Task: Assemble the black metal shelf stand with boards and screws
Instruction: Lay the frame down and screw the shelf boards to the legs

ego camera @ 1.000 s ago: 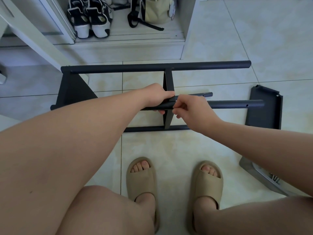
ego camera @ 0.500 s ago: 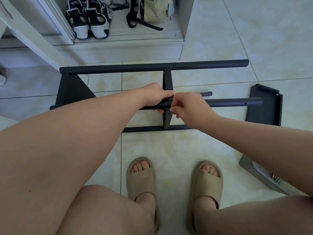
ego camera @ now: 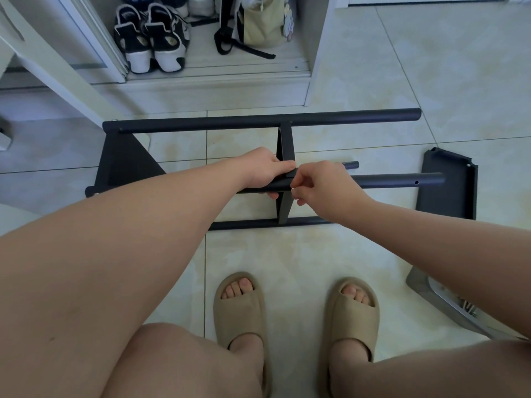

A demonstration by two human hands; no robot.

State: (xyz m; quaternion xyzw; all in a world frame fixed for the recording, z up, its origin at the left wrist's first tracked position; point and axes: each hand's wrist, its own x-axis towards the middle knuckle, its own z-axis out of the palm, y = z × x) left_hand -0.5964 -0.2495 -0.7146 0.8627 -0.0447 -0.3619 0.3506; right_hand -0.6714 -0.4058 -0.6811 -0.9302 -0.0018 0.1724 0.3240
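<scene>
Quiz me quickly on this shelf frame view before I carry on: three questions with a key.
1. True or false: the left hand grips a tube of the black frame.
2. Where does the loose black board lie? A on the frame; B on the floor, right of the frame; C inside the shoe cupboard.
3. Count: how many boards sit between the frame's tubes?
Key: 1 true; 2 B; 3 two, the end board and the middle board.

No legible text, brand, number or sign anywhere. Small printed patch on pale bag (ego camera: 264, 30), far centre: too blurred to read.
</scene>
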